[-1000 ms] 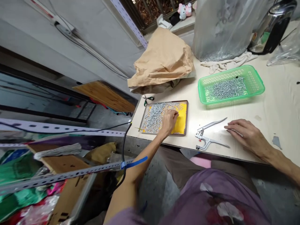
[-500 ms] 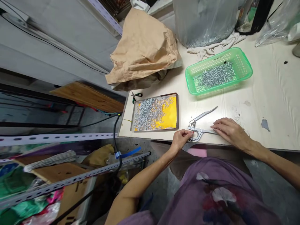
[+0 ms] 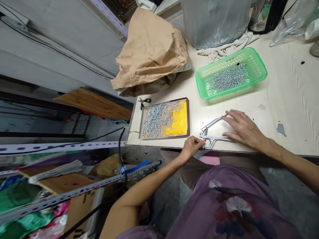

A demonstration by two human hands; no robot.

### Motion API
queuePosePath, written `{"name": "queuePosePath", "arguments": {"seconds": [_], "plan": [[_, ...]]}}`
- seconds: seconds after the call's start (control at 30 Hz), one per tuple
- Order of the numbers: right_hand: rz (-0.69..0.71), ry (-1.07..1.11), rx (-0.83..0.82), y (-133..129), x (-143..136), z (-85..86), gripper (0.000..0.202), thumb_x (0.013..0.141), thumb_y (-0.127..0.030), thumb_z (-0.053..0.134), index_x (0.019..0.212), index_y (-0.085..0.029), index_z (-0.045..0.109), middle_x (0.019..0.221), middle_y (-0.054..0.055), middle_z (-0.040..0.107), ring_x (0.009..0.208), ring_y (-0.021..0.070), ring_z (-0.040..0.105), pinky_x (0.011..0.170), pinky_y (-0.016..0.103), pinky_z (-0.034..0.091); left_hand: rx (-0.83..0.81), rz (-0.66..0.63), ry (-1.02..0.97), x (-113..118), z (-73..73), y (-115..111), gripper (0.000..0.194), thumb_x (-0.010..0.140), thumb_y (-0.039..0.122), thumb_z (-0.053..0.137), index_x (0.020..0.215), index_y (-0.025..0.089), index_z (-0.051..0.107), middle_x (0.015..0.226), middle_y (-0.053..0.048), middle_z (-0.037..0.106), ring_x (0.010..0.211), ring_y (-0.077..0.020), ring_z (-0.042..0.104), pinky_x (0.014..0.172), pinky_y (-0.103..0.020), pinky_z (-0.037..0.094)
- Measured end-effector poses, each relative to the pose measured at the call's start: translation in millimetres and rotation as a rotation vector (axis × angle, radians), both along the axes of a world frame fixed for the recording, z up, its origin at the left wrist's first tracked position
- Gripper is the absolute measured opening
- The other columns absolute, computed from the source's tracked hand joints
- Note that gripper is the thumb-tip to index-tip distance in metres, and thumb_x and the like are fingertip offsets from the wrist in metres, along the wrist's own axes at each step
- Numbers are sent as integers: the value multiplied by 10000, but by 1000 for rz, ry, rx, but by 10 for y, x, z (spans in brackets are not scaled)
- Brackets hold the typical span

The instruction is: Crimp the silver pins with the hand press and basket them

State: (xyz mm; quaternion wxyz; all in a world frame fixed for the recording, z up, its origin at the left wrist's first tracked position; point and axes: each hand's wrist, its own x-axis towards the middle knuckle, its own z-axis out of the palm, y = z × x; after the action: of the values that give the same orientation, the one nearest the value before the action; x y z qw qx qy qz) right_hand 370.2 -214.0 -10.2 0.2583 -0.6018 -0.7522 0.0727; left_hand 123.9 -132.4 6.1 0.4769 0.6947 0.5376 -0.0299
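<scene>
A grey metal hand plier [image 3: 211,142] with a spring between its spread handles lies at the table's front edge. My left hand [image 3: 191,146] is closed in a pinch at the plier's head, beside its round opening. A small red bit shows at those fingertips; what they pinch is too small to make out. My right hand [image 3: 245,131] is open, its fingers at the end of the upper handle and its thumb by the lower one. Left of the plier, a shallow tray [image 3: 188,118] with a yellow bottom holds many small silver metal pins [image 3: 159,119].
A green plastic basket [image 3: 261,74] with more metal pins stands behind the plier. Green-handled scissors [image 3: 144,101] lie by the tray's far left corner. A brown paper bag [image 3: 152,49], a clear plastic bag [image 3: 216,23] and a white cloth [image 3: 230,48] occupy the back.
My right hand has risen from the lower handle and spread, its fingers now reaching the upper handle. My left hand stays pinched at the plier's head. The view has shifted slightly.
</scene>
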Motion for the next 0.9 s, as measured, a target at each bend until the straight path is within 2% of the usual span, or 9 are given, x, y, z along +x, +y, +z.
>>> {"name": "queuePosePath", "arguments": {"seconds": [0.1, 0.17, 0.23, 0.43, 0.57, 0.63, 0.7, 0.8, 0.9], "plan": [[78, -164, -111, 143, 61, -64, 979, 773, -683, 632, 1490, -89, 330, 1513, 271, 349, 1418, 437, 238, 1078, 604, 293, 52, -61, 72, 9, 10, 7, 293, 743, 348, 600, 550, 131, 638, 498, 33, 494, 541, -98, 451, 531, -212, 296], [145, -238, -189, 204, 75, -104, 1122, 721, -767, 608, 1523, -72, 245, 1514, 284, 338, 1431, 444, 197, 1105, 623, 217, 83, -73, 111, 13, 6, 2, 268, 745, 326, 591, 572, 129, 647, 536, 26, 527, 578, -109, 483, 555, -216, 318], [179, -284, -241, 226, 68, -126, 1152, 712, -783, 594, 1529, -64, 218, 1494, 282, 372, 1423, 435, 219, 1118, 622, 174, 104, -76, 134, 14, 1, -7, 252, 748, 306, 588, 581, 128, 649, 559, 19, 546, 606, -118, 503, 574, -220, 334], [162, -331, -238, 170, 10, -62, 954, 775, -645, 617, 1505, -132, 281, 1381, 234, 508, 1269, 397, 428, 1068, 642, 205, 94, -79, 143, 18, -24, -7, 240, 770, 266, 588, 586, 122, 641, 551, 24, 534, 612, -121, 519, 589, -223, 342], [170, -311, -237, 108, -62, 32, 707, 820, -385, 653, 1426, -126, 398, 1134, 162, 649, 1051, 321, 553, 1061, 615, 229, 116, -101, 160, -28, -57, -16, 250, 804, 288, 609, 622, 121, 649, 598, 15, 544, 633, -128, 532, 611, -229, 381], [181, -289, -213, 74, -102, 60, 619, 828, -267, 636, 1396, -123, 435, 1031, 128, 674, 984, 284, 571, 1076, 562, 249, 195, -118, 145, -73, -65, -50, 220, 824, 271, 610, 663, 125, 648, 664, 0, 561, 654, -135, 543, 638, -243, 422], [188, -273, -176, 46, -134, 62, 569, 834, -203, 606, 1378, -123, 458, 977, 111, 683, 942, 264, 579, 1080, 518, 277, 395, -140, 77, -98, -63, -93, 139, 849, 248, 607, 784, 134, 652, 808, -36, 594, 752, -161, 573, 711, -278, 472], [190, -264, -128, 22, -161, 21, 543, 840, -145, 546, 1377, -134, 465, 919, 89, 687, 886, 250, 590, 1073, 501, 311, 711, -275, -42, -13, -53, -116, 162, 884, 274, 616, 1000, 161, 611, 1027, -96, 593, 952, -223, 568, 856, -378, 497], [182, -231, -88, 9, -160, -30, 577, 857, -109, 457, 1429, -168, 409, 870, 62, 679, 846, 239, 595, 1062, 511, 337, 781, -546, -77, 226, -67, -52, 316, 872, 333, 657, 1128, 180, 554, 1198, -130, 557, 1095, -275, 522, 941, -465, 481]]}}
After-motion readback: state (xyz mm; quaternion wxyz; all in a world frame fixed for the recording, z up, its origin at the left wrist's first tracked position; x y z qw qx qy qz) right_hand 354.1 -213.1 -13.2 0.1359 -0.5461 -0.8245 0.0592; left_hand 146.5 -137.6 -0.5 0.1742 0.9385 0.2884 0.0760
